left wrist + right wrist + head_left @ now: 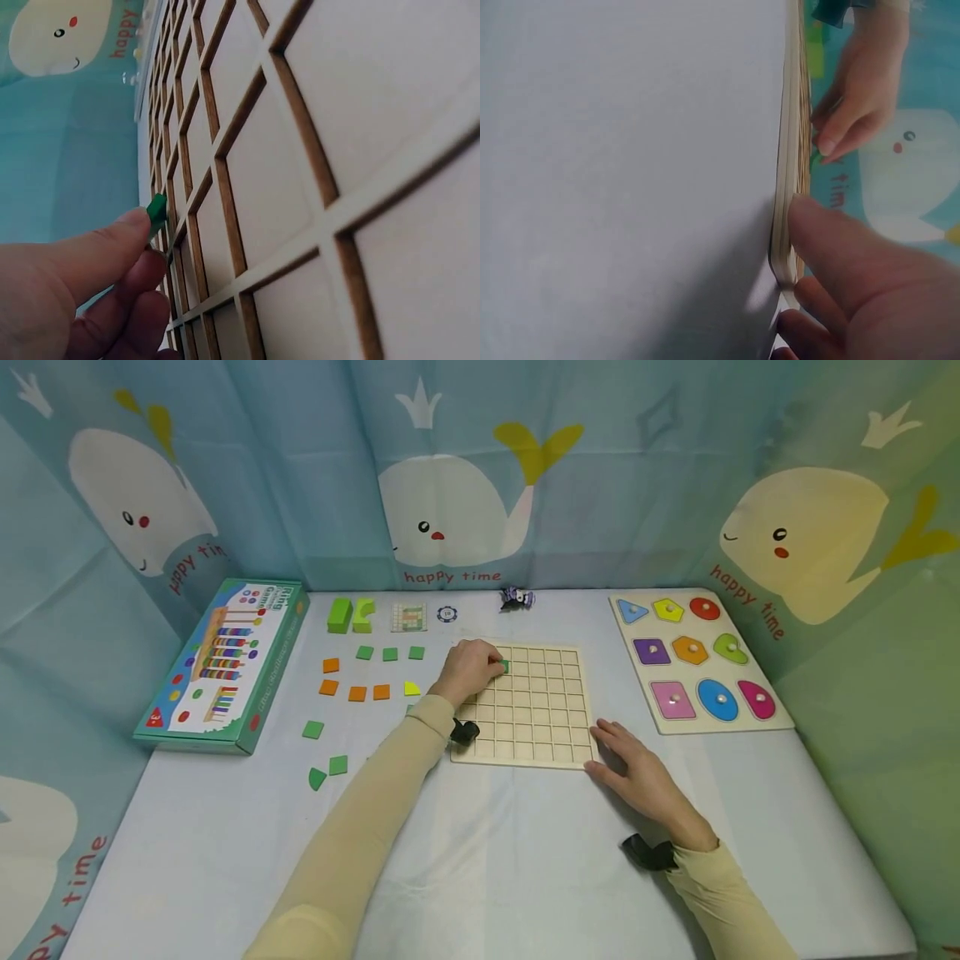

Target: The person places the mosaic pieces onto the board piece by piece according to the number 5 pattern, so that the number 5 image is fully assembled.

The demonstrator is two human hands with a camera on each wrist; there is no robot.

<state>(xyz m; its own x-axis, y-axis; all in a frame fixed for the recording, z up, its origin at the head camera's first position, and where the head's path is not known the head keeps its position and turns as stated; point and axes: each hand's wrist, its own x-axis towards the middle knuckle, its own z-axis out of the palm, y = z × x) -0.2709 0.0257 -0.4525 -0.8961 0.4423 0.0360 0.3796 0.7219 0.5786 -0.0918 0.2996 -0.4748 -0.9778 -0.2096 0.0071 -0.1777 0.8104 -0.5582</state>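
Observation:
My left hand (471, 670) pinches a small green tile (156, 213) between thumb and fingertips. The tile is at the far rows of the wooden grid board (534, 710), left of the middle, close over its slots. In the left wrist view the board's raised dividers fill much of the picture, and the left thumb (112, 244) lies against the tile. My right hand (637, 774) touches the board's near right corner with fingers spread and fairly straight. In the right wrist view its thumb (832, 240) lies along the board's edge, with other fingers below.
Loose orange tiles (357, 693), green tiles (312, 729) and a yellow piece (412, 688) lie left of the board. Green blocks (340, 616), a patterned card (408, 617), a chip (447, 614) and a dark figurine (517, 599) stand behind. A game box (225, 668) and shape puzzle (697, 660) flank them.

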